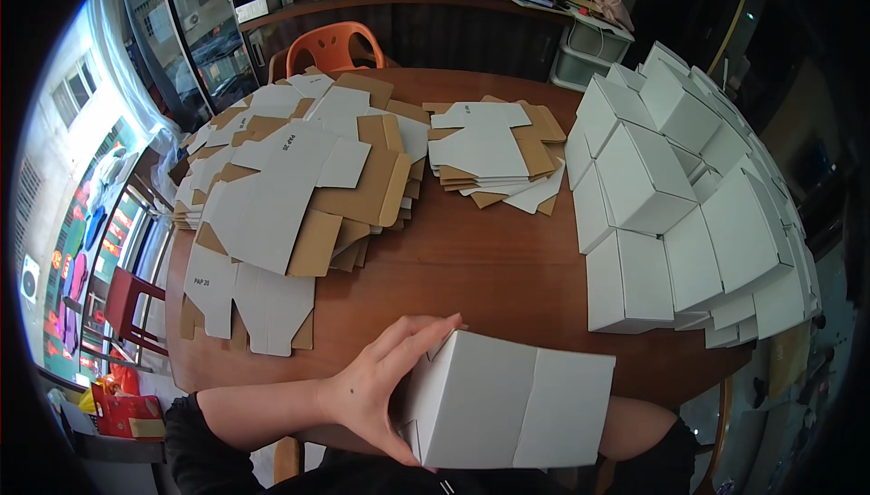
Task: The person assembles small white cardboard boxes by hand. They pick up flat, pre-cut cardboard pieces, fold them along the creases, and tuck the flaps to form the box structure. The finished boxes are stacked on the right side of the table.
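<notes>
Wide grip at the near edge, crowded piles beyond

Nearest, at the table's (pixel 444 264) near edge and in front of the wearer's torso, is a white box (pixel 517 404). The left hand (pixel 376 386) is spread wide across its left end, fingers at the far corner and thumb at the near one, with hold of it. The right forearm (pixel 634 427) passes behind the box's right end; the right hand is hidden, so its grip cannot be told. If that side is poorly supported, the box could tip or slip off the near edge. Squeezing the left end too hard might bow the thin card or spring a flap.

Farther in, toward the left edge, flat blanks (pixel 272 178) lie in a loose, overlapping heap. A forearm brushing the lowest ones could set the heap sliding toward that edge.

Along the right edge stands a tall pile of folded boxes (pixel 648 178), its courses uneven and some boxes tilted. It looks the likeliest to fail: a knock, or a box added off-centre, could send some over the right edge.

Toward the far edge, a smaller stack of blanks (pixel 489 151) sits close beside that pile, so toppling boxes could scatter it. An orange chair (pixel 335 47) stands past the far edge.
</notes>
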Tool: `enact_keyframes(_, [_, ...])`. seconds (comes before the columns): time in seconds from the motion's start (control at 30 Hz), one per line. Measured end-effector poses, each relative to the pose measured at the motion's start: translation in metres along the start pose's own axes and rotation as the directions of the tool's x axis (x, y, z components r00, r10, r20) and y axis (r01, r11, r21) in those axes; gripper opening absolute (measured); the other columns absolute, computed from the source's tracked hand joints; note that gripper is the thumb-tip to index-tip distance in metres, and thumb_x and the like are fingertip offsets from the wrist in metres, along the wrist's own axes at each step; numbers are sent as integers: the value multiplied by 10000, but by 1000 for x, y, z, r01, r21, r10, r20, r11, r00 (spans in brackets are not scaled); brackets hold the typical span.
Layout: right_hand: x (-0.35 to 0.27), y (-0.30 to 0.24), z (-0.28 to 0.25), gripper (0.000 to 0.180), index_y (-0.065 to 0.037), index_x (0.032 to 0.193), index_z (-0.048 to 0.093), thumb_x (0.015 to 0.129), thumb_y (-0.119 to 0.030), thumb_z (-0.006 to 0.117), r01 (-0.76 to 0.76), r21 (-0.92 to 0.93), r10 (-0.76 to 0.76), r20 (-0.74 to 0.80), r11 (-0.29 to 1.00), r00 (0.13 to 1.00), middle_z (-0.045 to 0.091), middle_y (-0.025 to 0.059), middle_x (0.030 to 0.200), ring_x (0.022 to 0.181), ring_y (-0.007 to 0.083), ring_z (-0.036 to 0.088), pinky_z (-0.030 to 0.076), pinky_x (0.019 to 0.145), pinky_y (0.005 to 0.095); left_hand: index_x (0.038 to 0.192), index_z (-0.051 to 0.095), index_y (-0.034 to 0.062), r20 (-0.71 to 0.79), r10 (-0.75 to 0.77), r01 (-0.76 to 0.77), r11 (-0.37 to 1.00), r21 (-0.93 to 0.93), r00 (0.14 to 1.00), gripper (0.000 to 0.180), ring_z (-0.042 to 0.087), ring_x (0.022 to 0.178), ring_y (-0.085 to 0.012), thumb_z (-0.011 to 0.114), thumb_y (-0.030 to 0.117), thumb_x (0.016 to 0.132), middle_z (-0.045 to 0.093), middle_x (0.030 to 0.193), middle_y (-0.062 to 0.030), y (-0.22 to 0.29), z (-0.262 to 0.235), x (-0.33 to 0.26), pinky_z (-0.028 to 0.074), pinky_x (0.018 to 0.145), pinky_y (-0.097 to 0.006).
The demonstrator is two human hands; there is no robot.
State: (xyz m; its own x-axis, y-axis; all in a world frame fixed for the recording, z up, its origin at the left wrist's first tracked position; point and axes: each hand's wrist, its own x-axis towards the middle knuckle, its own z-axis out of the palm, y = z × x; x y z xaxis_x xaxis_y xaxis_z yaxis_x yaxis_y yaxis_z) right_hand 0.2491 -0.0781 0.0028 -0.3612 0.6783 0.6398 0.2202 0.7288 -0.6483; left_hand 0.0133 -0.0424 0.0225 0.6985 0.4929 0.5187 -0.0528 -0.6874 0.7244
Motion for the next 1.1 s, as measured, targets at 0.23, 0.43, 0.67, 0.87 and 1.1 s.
enact_keyframes(0.23, [0, -1, 0, 408, -27, 1298, 549, 912, -157, 587, -4, 4, 4, -7, 1000, 1000, 574, 195, 1313, 1221, 375, 552, 415, 1059, 468, 1528, 218, -95, 23, -47, 48, 999, -18, 999, 1320, 454, 1266, -366, 938, 443, 561, 394, 1419, -256, 3, 8, -3, 425, 1028, -433])
enact_keyframes(0.43, [-1, 0, 0, 414, -27, 1301, 548, 907, -147, 590, -9, 7, 9, -8, 1000, 1000, 570, 197, 1318, 1226, 375, 550, 416, 1058, 465, 1526, 223, -89, 36, -10, 10, 1000, 9, 999, 1304, 453, 1262, -366, 925, 434, 560, 389, 1439, -257, 1, 9, -3, 423, 1032, -436])
enact_keyframes(0.67, [-2, 0, -1, 422, -27, 1304, 547, 900, -137, 594, -15, 14, 15, -3, 1000, 1000, 566, 199, 1323, 1230, 376, 548, 416, 1056, 463, 1524, 228, -86, 82, -35, 38, 999, -38, 996, 1346, 474, 1239, -359, 940, 478, 531, 405, 1431, -243, 1, 2, 1, 441, 1002, -428])
enact_keyframes(0.87, [-2, -1, -3, 428, -27, 1308, 546, 894, -127, 597, -19, 10, 19, 4, 1000, 1000, 562, 201, 1328, 1234, 376, 546, 416, 1055, 460, 1537, 200, -90, 44, -82, 84, 995, -45, 996, 1398, 494, 1215, -355, 951, 506, 520, 423, 1418, -251, -3, -1, -2, 460, 971, -407])
enact_keyframes(1.1, [-3, 1, 0, 436, -27, 1311, 545, 888, -116, 600, -2, 33, 1, 18, 999, 1000, 558, 204, 1333, 1239, 377, 544, 416, 1054, 458, 1545, 179, -93, 36, -20, 17, 997, 76, 999, 1387, 533, 1238, -378, 951, 483, 547, 444, 1390, -272, 1, -4, 2, 467, 1009, -425])
